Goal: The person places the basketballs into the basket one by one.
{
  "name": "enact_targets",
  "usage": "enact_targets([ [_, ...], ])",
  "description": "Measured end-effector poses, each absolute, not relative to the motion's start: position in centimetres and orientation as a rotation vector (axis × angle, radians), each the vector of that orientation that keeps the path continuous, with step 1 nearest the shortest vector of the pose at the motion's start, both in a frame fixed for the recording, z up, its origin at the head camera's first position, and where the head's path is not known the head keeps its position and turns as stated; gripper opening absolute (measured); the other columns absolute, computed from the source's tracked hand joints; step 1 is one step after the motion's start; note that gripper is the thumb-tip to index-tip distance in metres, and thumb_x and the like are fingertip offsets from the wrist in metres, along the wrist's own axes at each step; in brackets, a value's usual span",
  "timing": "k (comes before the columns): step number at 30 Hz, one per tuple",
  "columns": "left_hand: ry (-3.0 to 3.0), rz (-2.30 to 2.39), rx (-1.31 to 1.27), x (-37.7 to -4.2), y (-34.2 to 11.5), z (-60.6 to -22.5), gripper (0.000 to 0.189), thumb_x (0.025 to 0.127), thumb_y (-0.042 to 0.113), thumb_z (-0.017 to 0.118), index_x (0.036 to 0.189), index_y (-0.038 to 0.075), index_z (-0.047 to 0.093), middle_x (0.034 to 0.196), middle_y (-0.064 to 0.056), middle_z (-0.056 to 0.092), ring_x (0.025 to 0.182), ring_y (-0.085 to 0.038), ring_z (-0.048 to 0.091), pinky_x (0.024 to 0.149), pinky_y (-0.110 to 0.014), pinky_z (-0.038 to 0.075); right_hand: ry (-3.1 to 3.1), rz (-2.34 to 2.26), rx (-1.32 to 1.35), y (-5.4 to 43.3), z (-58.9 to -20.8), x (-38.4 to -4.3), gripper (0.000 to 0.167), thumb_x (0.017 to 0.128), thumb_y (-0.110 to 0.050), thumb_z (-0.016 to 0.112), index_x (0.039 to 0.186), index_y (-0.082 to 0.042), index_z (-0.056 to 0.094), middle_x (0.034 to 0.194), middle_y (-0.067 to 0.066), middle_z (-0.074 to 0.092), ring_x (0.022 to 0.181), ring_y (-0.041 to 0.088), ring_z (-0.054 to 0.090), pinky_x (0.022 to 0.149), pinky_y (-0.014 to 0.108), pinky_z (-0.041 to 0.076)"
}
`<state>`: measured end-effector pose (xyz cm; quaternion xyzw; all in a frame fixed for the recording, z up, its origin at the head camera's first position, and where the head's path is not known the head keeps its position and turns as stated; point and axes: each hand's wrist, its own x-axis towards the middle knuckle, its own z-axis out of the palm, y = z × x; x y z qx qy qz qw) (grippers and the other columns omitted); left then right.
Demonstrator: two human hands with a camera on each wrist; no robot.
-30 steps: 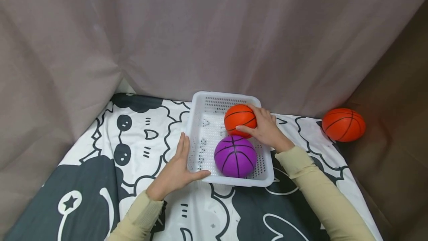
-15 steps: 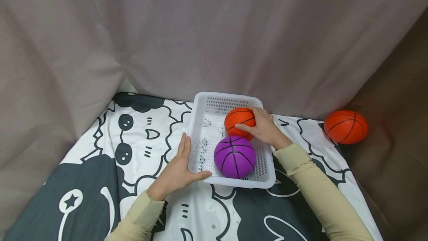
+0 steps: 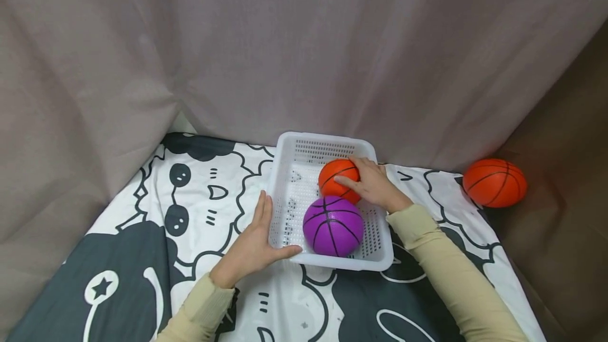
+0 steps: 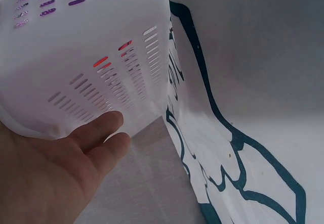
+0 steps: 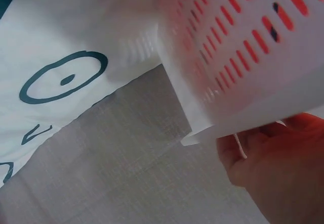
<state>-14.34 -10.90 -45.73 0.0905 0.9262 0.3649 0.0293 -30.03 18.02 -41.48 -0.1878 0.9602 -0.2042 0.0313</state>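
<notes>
A white plastic basket with slotted walls stands on the cloth. Inside it, an orange mini basketball presses up close behind a purple mini basketball. My right hand reaches over the right rim and holds the orange ball, thumb on its near side and fingers over its far right. My left hand rests at the near left corner, its straight fingers along the outer wall and its thumb on the front rim. In the left wrist view, two fingertips lie against the slotted wall.
Another orange mini basketball sits at the right edge of the black-and-white patterned cloth. A grey-brown curtain hangs right behind the basket, and a darker one closes off the right side.
My right hand has drawn the orange ball a little toward me, nearer the purple ball. My left hand keeps its place at the basket's corner.
</notes>
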Motion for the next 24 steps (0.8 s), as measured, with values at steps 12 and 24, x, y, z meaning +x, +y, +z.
enact_targets([
  [12, 2.857, 1.128, 0.282, -14.4, -10.8, -45.7, 0.132, 0.067, 0.074, 0.071, 0.155, 0.012, -0.004, 0.159, 0.002, -0.021, 0.132, -0.037, 0.042, 0.099, -0.044, 0.046, 2.953, -0.598, -0.587, 18.1, -41.6, -30.0, 0.092, 0.089, -0.067, 0.051, 0.151, -0.003, 0.029, 0.151, 0.019, 0.038, 0.136, 0.036, 0.035, 0.110, 0.057, 0.014],
  [24, 2.863, 1.123, 0.282, -14.3, -10.8, -45.7, 0.132, 0.067, 0.074, 0.071, 0.155, 0.011, -0.004, 0.160, 0.002, -0.020, 0.129, -0.036, 0.045, 0.097, -0.043, 0.048, 2.964, -0.663, -0.563, 19.2, -40.7, -29.5, 0.090, 0.089, -0.065, 0.054, 0.151, -0.004, 0.031, 0.152, 0.019, 0.035, 0.138, 0.040, 0.030, 0.111, 0.060, 0.010],
])
